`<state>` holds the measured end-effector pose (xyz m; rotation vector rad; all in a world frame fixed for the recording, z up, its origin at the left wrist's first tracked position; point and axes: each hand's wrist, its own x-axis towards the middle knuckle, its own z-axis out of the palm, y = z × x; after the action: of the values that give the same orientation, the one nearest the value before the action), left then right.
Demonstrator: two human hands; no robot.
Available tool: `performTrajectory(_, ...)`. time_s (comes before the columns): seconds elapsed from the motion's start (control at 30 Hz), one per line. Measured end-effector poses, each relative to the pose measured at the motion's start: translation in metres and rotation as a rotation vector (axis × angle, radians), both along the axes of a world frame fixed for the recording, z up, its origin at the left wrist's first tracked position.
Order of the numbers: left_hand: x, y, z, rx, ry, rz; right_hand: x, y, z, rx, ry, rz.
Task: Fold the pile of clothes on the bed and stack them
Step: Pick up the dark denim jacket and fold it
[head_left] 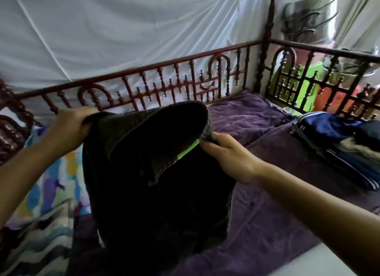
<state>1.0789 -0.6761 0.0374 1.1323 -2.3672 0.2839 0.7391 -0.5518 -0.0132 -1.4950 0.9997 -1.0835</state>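
Note:
A dark, almost black garment [156, 185] with a small bright green tab hangs in the air above the bed. My left hand [67, 127] grips its upper left edge. My right hand [228, 156] pinches its upper right edge beside the green tab. The cloth droops between the two hands and its lower part reaches down to the purple bedspread [267, 224]. A stack of folded clothes [341, 146], blue and dark with white stripes, lies at the right side of the bed.
A carved dark red wooden railing [164, 84] runs along the back and right of the bed, with white netting behind it. A colourful patterned blanket [41, 193] lies at the left. Green and red items show behind the right railing.

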Motion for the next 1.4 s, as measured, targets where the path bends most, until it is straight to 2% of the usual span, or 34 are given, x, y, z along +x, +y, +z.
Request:
performTrajectory(0.1, -0.029, -0.039, 0.001, 0.096, 0.169, 0.116, -0.018, -0.007, 0.009, 0.124, -0.190, -0.048)
performTrajectory(0.2, -0.081, -0.084, -0.020, 0.200, 0.260, 0.115, -0.052, -0.020, 0.002, 0.207, -0.247, -0.181)
performTrajectory(0.37, -0.213, -0.144, -0.092, 0.303, 0.190, 0.116, -0.139, -0.033, -0.044, 0.325, -0.190, -0.527)
performTrajectory(0.57, -0.398, -0.170, -0.149, 0.471, 0.174, -0.035, -0.268, -0.030, -0.112, 0.384, -0.051, -0.894)
performTrajectory(0.73, -0.519, -0.179, -0.194, 0.614, 0.120, -0.137, -0.367, -0.027, -0.174, 0.487, 0.028, -1.037)
performTrajectory(0.97, -0.647, -0.213, -0.293, 0.818, 0.098, -0.061, -0.515, -0.091, -0.304, 0.693, 0.146, -1.145)
performTrajectory(1.1, -0.672, -0.241, -0.359, 0.915, 0.149, 0.079, -0.580, -0.134, -0.392, 0.963, 0.222, -1.100)
performTrajectory(1.17, -0.655, -0.248, -0.391, 0.944, 0.120, 0.182, -0.600, -0.145, -0.428, 1.087, 0.363, -1.024)
performTrajectory(1.23, -0.620, -0.243, -0.416, 0.991, 0.086, 0.302, -0.607, -0.155, -0.446, 1.129, 0.581, -0.894)
performTrajectory(1.33, -0.557, -0.213, -0.440, 1.107, 0.049, 0.511, -0.591, -0.175, -0.450, 0.936, 0.966, -0.690)
performTrajectory(1.4, -0.517, -0.183, -0.451, 1.179, 0.064, 0.654, -0.563, -0.192, -0.447, 0.728, 1.061, -0.530)
